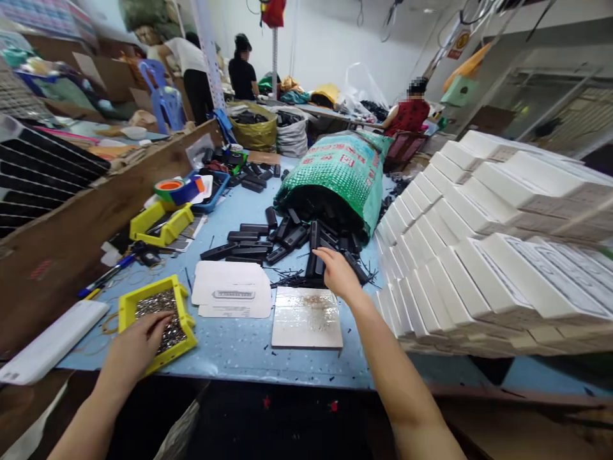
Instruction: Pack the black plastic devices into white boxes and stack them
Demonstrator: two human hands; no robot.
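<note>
My left hand (138,345) is at a yellow bin (125,313) full of small shiny metal parts (160,305). Its fingers are pinched together among the parts, and what is between them is too small to make out. Farther forward, my right hand (341,273) has its fingers closed at a long black plastic case (315,236) in a loose pile. More black cases (249,246) spill from the mouth of a green woven sack (335,172). In front of the pile lies a white board (301,326) with small shiny bits scattered on it. Beside it is a printed white card (232,271).
Stacked white boxes (445,275) rise along the right side. On the left stand another yellow bin (163,227), rolls of tape (175,188), a long white box (52,338) and a wooden side board (71,217). Several people work in the background.
</note>
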